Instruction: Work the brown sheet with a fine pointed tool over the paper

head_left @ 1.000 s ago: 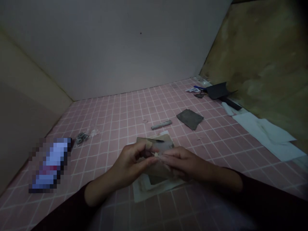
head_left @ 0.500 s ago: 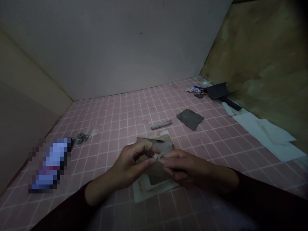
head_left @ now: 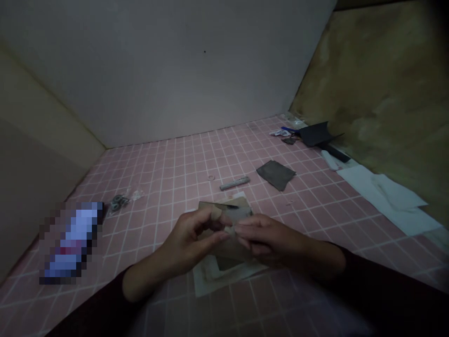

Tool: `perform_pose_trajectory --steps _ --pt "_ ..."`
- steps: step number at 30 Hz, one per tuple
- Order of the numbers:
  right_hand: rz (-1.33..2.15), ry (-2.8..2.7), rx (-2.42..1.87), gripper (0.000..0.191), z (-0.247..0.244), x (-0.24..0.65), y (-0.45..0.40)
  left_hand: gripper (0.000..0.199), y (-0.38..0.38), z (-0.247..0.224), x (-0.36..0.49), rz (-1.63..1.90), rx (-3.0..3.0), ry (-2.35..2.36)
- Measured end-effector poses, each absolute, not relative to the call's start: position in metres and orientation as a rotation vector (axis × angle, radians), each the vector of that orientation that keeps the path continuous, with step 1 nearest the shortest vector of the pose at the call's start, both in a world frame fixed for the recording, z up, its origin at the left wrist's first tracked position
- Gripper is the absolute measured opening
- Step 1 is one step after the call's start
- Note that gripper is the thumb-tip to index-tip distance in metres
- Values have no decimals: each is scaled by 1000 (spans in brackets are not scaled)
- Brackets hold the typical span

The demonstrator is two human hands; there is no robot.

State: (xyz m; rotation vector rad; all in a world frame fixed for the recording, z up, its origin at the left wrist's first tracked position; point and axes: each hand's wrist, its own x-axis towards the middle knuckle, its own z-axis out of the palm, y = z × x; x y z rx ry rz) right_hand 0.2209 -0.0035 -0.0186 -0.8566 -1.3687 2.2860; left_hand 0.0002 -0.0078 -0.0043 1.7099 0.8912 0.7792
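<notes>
My left hand, with a pale band around one finger, pinches a small pale piece between thumb and fingertips. My right hand meets it from the right, its fingers closed at the same spot; what it grips is too small and dim to make out. Both hands are above a stack of worn sheets lying on a stained white cloth or paper. Along the stack's far edge lies a thin dark strip.
Beyond the hands lie a grey rod, a small ring and dark grey sheets. A black scoop and white papers line the right wall. Left are a bag of metal parts and a blurred-out device.
My right hand has shifted slightly, and its fingertips have moved a little at the small piece. My left hand keeps nearly the same pose. The view has tilted slightly.
</notes>
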Motion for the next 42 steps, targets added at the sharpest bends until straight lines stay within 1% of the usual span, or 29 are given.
perform_pose_trajectory --steps 2,4,8,11,13,14,16,18,19,21,23,24,25,27,29,31,33,36,40,42 --pt "2636 -998 -771 26 -16 224 2 7 -8 -1 -1 809 1867 836" --pt "2784 -817 -700 22 -15 226 5 5 -7 0 -2 818 1985 799" --pt "2826 -770 -671 21 -12 227 4 10 -5 -1 -4 803 2035 795" --pt "2731 -970 -756 28 -10 224 -1 10 -6 -1 -4 802 2008 817" --pt "2476 -1315 -822 36 -13 222 -5 12 -8 -3 -3 804 1926 858" --pt "2243 -1545 -857 38 -15 221 -7 13 -8 -4 -2 806 1859 888" --pt "1629 -1973 -919 35 -21 220 -11 15 -9 -7 1 800 1671 935" --pt "1093 -2237 -945 24 -28 220 -13 17 -8 -10 4 787 1470 950" --pt "935 -2308 -950 19 -30 220 -14 17 -8 -12 5 779 1394 951" --pt "839 -2360 -939 15 -32 220 -15 18 -7 -14 6 763 1322 950" --pt "961 -2288 -937 21 -29 219 -14 19 -7 -15 5 760 1322 954" --pt "1101 -2214 -938 26 -26 219 -13 20 -7 -15 5 757 1334 950" --pt "1306 -2110 -938 31 -23 219 -11 20 -7 -15 4 759 1352 942" --pt "1849 -1782 -926 36 -18 219 -7 19 -7 -13 2 772 1425 925" --pt "2350 -1338 -882 32 -15 222 -3 15 -8 -10 1 792 1556 923" --pt "2641 -979 -807 25 -14 224 2 11 -7 -7 0 815 1722 920" --pt "2770 -805 -720 22 -15 226 5 8 -7 -5 -1 830 1850 892" --pt "2833 -743 -654 22 -16 227 6 9 -6 -5 -2 833 1896 860" --pt "2701 -1009 -735 30 -15 225 0 13 -8 -5 -2 829 1798 869" --pt "2533 -1263 -784 36 -16 222 -3 13 -10 -6 0 833 1744 856"
